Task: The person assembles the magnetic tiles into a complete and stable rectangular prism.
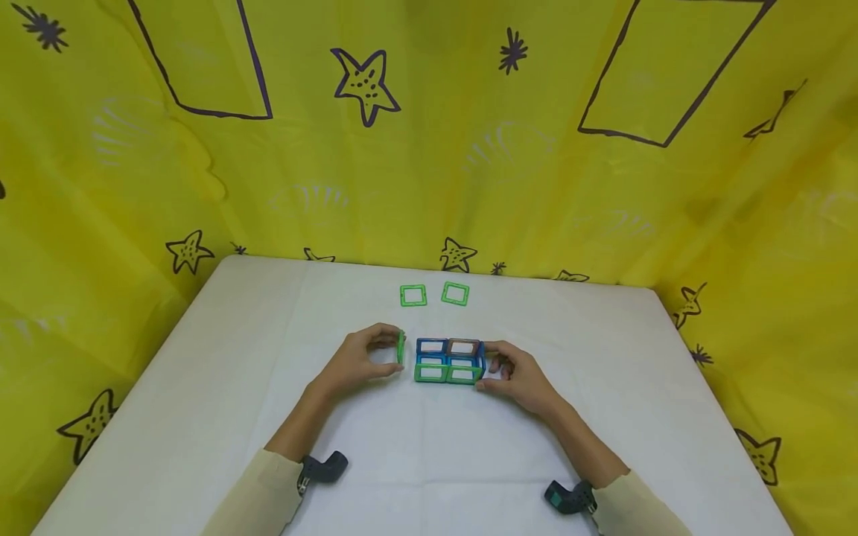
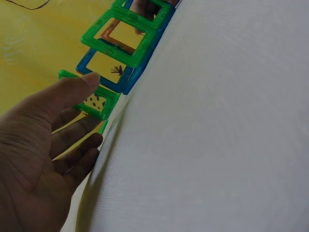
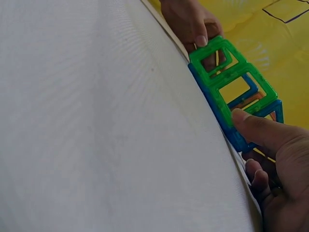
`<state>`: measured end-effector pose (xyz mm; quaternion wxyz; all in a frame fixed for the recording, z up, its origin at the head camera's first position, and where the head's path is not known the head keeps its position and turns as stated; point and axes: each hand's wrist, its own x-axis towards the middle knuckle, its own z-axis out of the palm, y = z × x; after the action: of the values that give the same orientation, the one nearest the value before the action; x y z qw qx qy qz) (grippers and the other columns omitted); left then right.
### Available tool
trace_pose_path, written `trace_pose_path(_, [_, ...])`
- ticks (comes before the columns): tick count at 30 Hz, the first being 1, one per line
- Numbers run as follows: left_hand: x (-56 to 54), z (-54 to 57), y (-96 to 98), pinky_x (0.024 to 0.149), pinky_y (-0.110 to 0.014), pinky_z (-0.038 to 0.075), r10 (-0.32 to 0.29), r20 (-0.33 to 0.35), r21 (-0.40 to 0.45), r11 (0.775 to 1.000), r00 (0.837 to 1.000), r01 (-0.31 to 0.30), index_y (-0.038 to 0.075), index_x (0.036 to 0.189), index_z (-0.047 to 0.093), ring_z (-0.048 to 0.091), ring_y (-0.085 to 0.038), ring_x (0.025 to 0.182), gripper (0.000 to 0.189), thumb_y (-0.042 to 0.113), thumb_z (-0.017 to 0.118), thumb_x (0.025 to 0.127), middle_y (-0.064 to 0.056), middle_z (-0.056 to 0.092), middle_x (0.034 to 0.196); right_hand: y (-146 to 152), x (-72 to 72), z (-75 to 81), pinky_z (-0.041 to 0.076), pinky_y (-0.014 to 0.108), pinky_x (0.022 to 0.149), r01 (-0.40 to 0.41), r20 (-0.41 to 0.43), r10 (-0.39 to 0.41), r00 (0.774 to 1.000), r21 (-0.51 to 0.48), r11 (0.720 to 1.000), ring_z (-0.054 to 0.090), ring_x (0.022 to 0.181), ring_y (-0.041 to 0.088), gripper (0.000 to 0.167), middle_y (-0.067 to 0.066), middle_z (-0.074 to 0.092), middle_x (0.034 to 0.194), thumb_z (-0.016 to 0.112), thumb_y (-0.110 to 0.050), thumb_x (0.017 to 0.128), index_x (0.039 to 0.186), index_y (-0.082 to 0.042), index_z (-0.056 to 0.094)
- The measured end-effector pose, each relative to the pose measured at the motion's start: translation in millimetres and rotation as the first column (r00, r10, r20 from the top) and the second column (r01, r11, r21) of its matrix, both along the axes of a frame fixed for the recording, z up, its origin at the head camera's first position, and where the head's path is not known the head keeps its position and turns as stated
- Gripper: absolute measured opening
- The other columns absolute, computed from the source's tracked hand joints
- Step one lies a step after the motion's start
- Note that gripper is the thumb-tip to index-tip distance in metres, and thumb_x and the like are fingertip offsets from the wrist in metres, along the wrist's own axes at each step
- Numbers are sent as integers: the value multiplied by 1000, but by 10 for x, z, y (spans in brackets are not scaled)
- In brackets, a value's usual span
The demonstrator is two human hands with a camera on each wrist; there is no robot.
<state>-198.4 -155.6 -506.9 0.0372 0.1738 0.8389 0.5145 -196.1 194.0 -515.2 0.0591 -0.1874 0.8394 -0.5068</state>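
My left hand [image 1: 358,359] pinches a green square magnetic tile [image 1: 401,348] between thumb and fingers, holding it upright and edge-on in the head view. To its right, a small gap away, stands a box-like build of magnetic tiles [image 1: 432,380]. Two green tiles form its front; a blue tile and a brown one [image 1: 464,341] stand behind. Blue tiles lie at its bottom, and another blue tile [image 3: 278,108] stands at the right end. My right hand [image 1: 526,378] grips that end, thumb at the front corner and fingers behind; some fingertips are hidden.
Two green square tiles, one on the left [image 1: 413,304] and one on the right [image 1: 456,301], lie flat behind the build. A white cloth [image 1: 429,454] covers the table. A yellow patterned curtain [image 1: 429,164] hangs along its back and sides.
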Motion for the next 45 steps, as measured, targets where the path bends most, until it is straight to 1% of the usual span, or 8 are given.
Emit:
trace_pose_path(5, [-5, 10, 8, 111, -47, 47, -29, -26, -21, 999, 999, 29, 8, 134, 66, 65, -24, 124, 57, 15, 91, 84, -3, 71, 129, -4, 2, 9, 41, 24, 63, 4, -9, -4, 1000, 4, 1000, 49, 76, 22, 64, 10, 61, 97, 94, -8, 79, 136, -4, 65])
trace_pose_path(10, [13, 22, 31, 109, -48, 48, -24, -60, -47, 999, 998, 21, 8, 134, 67, 64, -24, 120, 57, 17, 91, 84, 0, 72, 124, 1, 1, 5, 40, 24, 62, 6, -23, -6, 1000, 6, 1000, 49, 76, 24, 64, 13, 61, 98, 92, -6, 79, 137, -2, 64])
trace_pose_path(14, [47, 38, 50, 107, -47, 49, -21, -50, -47, 999, 999, 19, 8, 135, 67, 65, -24, 118, 58, 17, 91, 83, -1, 72, 123, -3, 8, 7, 40, 24, 62, 2, -24, -2, 1000, 8, 1000, 49, 76, 24, 64, 13, 61, 98, 92, -4, 79, 137, -1, 64])
trace_pose_path(19, [67, 48, 74, 107, -46, 50, -23, -46, -46, 999, 999, 21, 7, 135, 67, 65, -26, 119, 58, 15, 91, 83, -3, 72, 124, -7, 15, 9, 41, 24, 63, -3, -21, 3, 1000, 8, 1000, 50, 76, 22, 64, 12, 61, 97, 93, -7, 79, 136, -3, 65])
trace_pose_path(26, [54, 30, 106, 107, -46, 49, -43, -62, -74, 997, 997, 39, 8, 133, 68, 64, -23, 116, 56, 14, 91, 83, 0, 72, 123, -19, 18, 18, 40, 24, 63, -8, -43, 9, 999, 14, 1000, 49, 75, 23, 61, 12, 61, 96, 92, -6, 80, 134, -2, 65])
trace_pose_path(30, [54, 26, 130, 107, -44, 49, -41, -54, -90, 995, 998, 36, 10, 133, 69, 64, -20, 115, 56, 14, 92, 82, 2, 72, 123, -7, 13, 7, 41, 24, 64, -14, -41, 14, 999, 5, 1000, 50, 76, 21, 62, 9, 61, 96, 94, -10, 79, 134, -5, 66])
trace_pose_path(38, [51, 17, 187, 107, -41, 50, -39, -41, -102, 994, 998, 35, 10, 133, 67, 63, -19, 116, 57, 17, 93, 82, 2, 71, 124, -7, 1, -13, 40, 25, 62, -7, -54, 8, 999, 16, 1000, 48, 74, 21, 61, 10, 61, 97, 91, -6, 81, 135, 1, 63])
trace_pose_path(45, [59, 12, 195, 109, -42, 49, -36, -47, -89, 996, 998, 32, 10, 134, 66, 64, -21, 120, 58, 15, 92, 83, 0, 71, 126, -10, 20, 19, 42, 24, 64, -14, -52, 14, 999, 8, 1000, 50, 75, 21, 61, 8, 61, 96, 94, -10, 79, 134, -4, 66])
